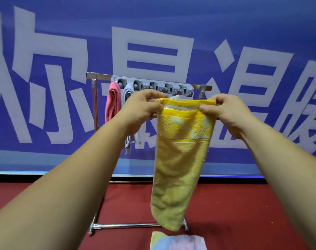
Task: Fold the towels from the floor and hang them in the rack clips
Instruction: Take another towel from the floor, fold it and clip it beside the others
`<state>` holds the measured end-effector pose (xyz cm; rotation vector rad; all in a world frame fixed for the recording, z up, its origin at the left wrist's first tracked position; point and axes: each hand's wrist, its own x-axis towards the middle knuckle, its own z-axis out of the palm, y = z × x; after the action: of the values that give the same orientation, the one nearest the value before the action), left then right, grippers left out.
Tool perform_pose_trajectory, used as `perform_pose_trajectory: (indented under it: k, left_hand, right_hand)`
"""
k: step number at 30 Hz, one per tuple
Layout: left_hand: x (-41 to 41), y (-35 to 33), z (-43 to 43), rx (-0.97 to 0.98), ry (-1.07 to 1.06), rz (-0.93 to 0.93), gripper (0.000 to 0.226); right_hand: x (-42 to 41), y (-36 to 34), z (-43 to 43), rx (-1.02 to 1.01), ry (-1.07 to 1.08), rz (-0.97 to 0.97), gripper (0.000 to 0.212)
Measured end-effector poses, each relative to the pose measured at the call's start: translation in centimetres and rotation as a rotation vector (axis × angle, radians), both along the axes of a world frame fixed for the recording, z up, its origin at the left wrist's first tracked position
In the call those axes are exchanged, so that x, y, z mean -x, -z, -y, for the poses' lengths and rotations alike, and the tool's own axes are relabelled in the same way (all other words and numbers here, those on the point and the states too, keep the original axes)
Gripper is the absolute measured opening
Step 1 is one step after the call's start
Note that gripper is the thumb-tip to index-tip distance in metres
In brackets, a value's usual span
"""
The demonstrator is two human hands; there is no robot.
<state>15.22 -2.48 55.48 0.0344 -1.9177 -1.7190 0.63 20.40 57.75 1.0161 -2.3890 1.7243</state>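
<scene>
Both arms reach forward, and between them a folded yellow towel (pixel 180 156) hangs lengthwise in the air, its lower end dangling just above the red floor (pixel 243 213). The left hand (pixel 144 105) pinches the towel's upper left corner between thumb and curled fingers, and the right hand (pixel 223 109) pinches the upper right corner the same way, so the top hem is stretched flat between them. Farther off stands a metal rack (pixel 95 105) with a grey strip of clips (pixel 153 86) along its top bar. A pink towel (pixel 114 101) hangs from the leftmost clip, and a grey towel (pixel 127 94) hangs just to its right, partly hidden behind the left hand. The clips to the right of these show no cloth. Near the bottom edge, pale pastel towels (pixel 178 241) lie on the floor. A blue banner (pixel 45 51) with large white characters fills the far wall.
</scene>
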Motion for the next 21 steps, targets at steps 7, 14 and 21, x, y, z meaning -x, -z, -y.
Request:
perform_pose_trajectory:
  k: [7,14,21]
  left_hand:
    - [-1.0,-1.8,1.6,0.122,-0.016,0.047,0.030]
    - [-1.9,-2.5,2.4,0.144,0.010,0.075,0.032]
    - [-2.0,-2.8,2.1,0.155,0.012,0.073,0.034]
  right_hand:
    - [-0.2,-1.4,-0.1,-0.105,-0.015,-0.088,0.012]
    - [-0.3,-1.9,-0.4,-0.127,-0.126,-0.023,0.021]
    - [-0.3,-1.5,0.1,0.019,-0.071,-0.036,0.011]
